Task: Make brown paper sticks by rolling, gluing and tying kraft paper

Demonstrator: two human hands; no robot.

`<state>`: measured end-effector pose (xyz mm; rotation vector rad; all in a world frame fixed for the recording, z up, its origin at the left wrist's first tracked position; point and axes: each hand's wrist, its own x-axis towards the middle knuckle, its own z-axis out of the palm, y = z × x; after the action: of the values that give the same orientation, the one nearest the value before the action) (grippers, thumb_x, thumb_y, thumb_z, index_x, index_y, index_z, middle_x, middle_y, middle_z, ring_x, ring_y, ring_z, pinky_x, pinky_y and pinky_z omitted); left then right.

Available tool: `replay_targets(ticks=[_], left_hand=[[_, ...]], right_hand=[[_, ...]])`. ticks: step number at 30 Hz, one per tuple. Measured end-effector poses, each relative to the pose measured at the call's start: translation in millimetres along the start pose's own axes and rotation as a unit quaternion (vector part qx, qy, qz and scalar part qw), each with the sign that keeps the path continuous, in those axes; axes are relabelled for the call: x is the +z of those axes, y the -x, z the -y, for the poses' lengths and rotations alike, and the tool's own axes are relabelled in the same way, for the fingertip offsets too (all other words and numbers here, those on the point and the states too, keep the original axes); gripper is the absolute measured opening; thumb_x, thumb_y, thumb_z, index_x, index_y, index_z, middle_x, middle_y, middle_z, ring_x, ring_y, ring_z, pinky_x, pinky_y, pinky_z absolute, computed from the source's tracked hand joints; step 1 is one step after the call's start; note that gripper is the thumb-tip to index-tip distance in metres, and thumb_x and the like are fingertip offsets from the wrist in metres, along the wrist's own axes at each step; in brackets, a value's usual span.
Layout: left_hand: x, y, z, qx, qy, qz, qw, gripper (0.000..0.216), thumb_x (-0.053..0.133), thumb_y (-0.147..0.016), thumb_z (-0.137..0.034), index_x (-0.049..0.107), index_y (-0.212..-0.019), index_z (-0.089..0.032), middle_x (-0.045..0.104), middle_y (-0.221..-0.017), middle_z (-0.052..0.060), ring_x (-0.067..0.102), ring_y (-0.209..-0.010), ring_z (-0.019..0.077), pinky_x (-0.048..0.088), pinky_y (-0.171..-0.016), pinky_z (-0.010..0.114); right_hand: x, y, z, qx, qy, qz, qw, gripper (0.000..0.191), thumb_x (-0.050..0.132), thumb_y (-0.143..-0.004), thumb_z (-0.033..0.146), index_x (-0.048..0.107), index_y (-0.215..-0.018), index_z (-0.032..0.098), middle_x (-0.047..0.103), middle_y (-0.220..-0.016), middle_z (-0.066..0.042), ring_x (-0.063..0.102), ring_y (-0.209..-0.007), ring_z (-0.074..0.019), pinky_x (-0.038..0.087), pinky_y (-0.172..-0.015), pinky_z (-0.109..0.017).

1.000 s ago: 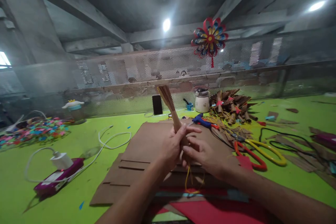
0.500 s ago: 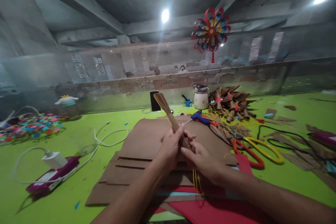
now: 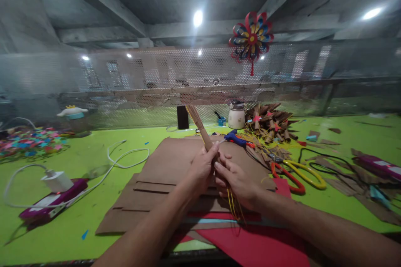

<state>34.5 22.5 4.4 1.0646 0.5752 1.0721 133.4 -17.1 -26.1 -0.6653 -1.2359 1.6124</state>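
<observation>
From my remote seat I see both hands meeting over the middle of the green table (image 3: 78, 162), above a stack of brown cardboard sheets (image 3: 169, 162). The left hand (image 3: 203, 167) is wrapped tight around the lower end of a folded brown paper bundle (image 3: 198, 122), which stands tilted with its top leaning far and left. The right hand (image 3: 237, 179) has its fingers curled, tips pressed to the bundle's base just beside the left thumb; yellow strands (image 3: 234, 207) hang from under its palm (whether it also pinches them I cannot tell). A red sheet (image 3: 257, 246) lies at the near edge. To the right lie yellow-handled scissors (image 3: 299, 174), and farther off a blue glue gun (image 3: 234, 137) and a white jar (image 3: 236, 116).
</observation>
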Motion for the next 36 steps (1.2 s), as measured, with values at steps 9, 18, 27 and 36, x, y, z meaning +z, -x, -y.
replay_targets(ticks=[9,18,27,36], left_hand=[[-8.5,-0.3,-7.1,0.041,0.042,0.035,0.998,0.018,0.065,-0.074,-0.022,0.063,-0.09,-0.014,0.065,-0.082,0.004,0.059,-0.072,0.0092,0.045,-0.069,0.018],[-8.4,0.8,-9.6,0.051,0.012,0.052,0.997,0.019,0.066,-0.074,-0.026,0.064,-0.088,-0.013,0.064,-0.083,0.005,0.057,-0.073,0.0107,0.044,-0.069,0.02],[-4.5,6.6,-12.8,0.062,-0.033,0.047,0.996,0.027,0.065,-0.074,-0.031,0.063,-0.096,-0.015,0.062,-0.08,0.004,0.055,-0.068,0.0103,0.043,-0.063,0.02],[-3.5,6.5,-12.2,0.045,-0.047,0.036,0.997,0.027,0.065,-0.074,-0.035,0.06,-0.09,-0.014,0.063,-0.076,0.004,0.057,-0.066,0.0099,0.043,-0.06,0.019]], right_hand=[[-10.8,-5.7,9.7,-0.009,-0.049,0.034,0.998,0.022,0.045,-0.087,0.043,0.041,-0.087,0.022,0.032,-0.05,0.01,0.023,-0.04,-0.0041,0.023,-0.04,-0.016],[-11.0,-3.5,7.6,-0.021,-0.043,0.046,0.998,0.026,0.043,-0.088,0.046,0.043,-0.088,0.02,0.038,-0.05,0.008,0.029,-0.04,-0.0053,0.029,-0.042,-0.018],[-7.5,-0.6,9.0,-0.022,-0.025,0.039,0.999,0.028,0.045,-0.086,0.047,0.039,-0.08,0.02,0.039,-0.05,0.009,0.028,-0.039,-0.0043,0.028,-0.042,-0.018],[-3.8,2.3,12.2,0.003,-0.073,0.077,0.994,0.025,0.045,-0.086,0.046,0.039,-0.085,0.022,0.035,-0.048,0.01,0.024,-0.039,-0.0046,0.025,-0.041,-0.017]])
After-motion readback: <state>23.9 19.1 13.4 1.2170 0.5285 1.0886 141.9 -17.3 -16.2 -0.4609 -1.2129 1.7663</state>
